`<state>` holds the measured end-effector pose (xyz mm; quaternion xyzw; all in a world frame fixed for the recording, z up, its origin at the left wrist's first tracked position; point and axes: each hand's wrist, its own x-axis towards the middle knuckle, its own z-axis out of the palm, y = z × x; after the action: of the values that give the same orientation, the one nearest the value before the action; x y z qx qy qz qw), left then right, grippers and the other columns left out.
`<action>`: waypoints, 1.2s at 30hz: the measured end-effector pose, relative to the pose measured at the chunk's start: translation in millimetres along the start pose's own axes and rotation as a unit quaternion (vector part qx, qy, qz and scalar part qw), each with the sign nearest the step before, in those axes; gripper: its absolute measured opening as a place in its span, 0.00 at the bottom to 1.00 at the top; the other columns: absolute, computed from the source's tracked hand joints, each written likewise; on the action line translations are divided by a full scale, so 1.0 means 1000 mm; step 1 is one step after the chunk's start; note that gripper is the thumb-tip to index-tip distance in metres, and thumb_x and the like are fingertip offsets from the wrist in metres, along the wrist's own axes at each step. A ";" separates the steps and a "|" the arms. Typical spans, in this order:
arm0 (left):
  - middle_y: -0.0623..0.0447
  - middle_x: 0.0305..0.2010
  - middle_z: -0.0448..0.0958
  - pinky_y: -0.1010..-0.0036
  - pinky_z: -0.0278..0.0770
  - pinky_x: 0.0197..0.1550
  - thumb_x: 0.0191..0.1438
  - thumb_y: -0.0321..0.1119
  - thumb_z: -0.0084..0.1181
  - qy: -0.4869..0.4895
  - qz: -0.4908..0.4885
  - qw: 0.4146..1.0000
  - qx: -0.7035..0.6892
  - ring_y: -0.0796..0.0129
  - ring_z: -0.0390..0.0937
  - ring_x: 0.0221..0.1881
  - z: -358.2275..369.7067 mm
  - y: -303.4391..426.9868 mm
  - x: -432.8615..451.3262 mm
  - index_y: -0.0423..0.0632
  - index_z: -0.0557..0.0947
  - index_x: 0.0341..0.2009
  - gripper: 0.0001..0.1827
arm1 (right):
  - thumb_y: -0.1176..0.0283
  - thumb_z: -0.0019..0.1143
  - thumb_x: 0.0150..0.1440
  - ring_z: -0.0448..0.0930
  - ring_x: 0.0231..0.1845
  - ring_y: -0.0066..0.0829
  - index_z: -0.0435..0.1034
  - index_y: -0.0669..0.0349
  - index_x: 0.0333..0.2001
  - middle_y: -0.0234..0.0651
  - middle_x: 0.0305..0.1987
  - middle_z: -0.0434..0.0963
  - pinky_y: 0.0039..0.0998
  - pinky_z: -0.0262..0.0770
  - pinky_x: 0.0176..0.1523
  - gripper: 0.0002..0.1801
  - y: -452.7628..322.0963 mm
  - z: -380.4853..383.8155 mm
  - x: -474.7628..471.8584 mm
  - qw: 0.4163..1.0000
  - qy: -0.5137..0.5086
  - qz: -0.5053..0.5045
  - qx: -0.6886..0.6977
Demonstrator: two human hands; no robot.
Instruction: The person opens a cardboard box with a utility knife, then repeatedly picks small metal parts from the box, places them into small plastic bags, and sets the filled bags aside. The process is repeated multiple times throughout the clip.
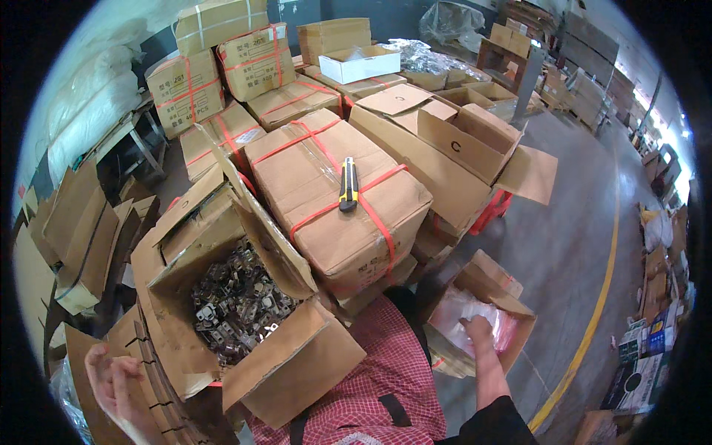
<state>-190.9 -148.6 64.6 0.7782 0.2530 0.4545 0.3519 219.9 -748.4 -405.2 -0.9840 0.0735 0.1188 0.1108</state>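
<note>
My left hand point(114, 384) is raised at the lower left with fingers part curled and apart, nothing seen in it. It is over slotted cardboard dividers point(158, 384). My right hand point(478, 329) reaches into an open carton point(514, 334) on my right and touches clear plastic bags point(453, 311) there; whether the fingers grip one is hidden. Between the hands, a larger open cardboard box point(295, 361) is partly filled with small metal parts point(239, 308). A yellow and black utility knife point(349, 186) lies on a closed carton point(300, 150) bound with red strapping.
More strapped cartons point(186, 92) are stacked behind, with a white open box point(359, 64) on top. An open-flapped carton point(461, 150) stands right of the knife. Flattened cardboard point(83, 233) leans at left. A yellow line point(603, 278) crosses the floor at right.
</note>
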 end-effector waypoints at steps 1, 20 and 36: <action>0.56 0.32 0.75 0.76 0.69 0.44 0.71 0.42 0.54 -0.010 -0.048 0.999 0.002 0.72 0.71 0.35 0.012 0.007 -0.003 0.43 0.72 0.63 0.23 | 0.46 0.67 0.58 0.87 0.42 0.54 0.84 0.67 0.37 0.58 0.38 0.85 0.50 0.81 0.51 0.29 0.007 0.010 0.009 1.000 0.012 0.014 0.025; 0.49 0.40 0.82 0.67 0.80 0.55 0.70 0.23 0.51 -0.291 -0.165 0.940 -0.074 0.67 0.82 0.44 0.117 0.031 -0.068 0.43 0.74 0.49 0.05 | 0.68 0.65 0.55 0.84 0.32 0.46 0.81 0.66 0.31 0.50 0.29 0.83 0.43 0.77 0.40 0.11 0.002 -0.079 -0.051 0.969 0.164 -0.034 0.184; 0.49 0.37 0.83 0.71 0.82 0.47 0.65 0.21 0.56 -0.269 -0.029 0.960 -0.070 0.68 0.84 0.39 0.130 0.015 -0.099 0.41 0.74 0.50 0.10 | 0.77 0.59 0.54 0.81 0.46 0.50 0.81 0.57 0.38 0.46 0.41 0.82 0.47 0.74 0.52 0.09 -0.077 -0.180 -0.117 0.934 0.273 -0.217 0.070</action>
<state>-120.0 -270.4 -20.5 0.8377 0.1391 0.2342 0.4733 159.5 -702.8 -190.1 -0.9602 -0.1068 -0.1871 0.1779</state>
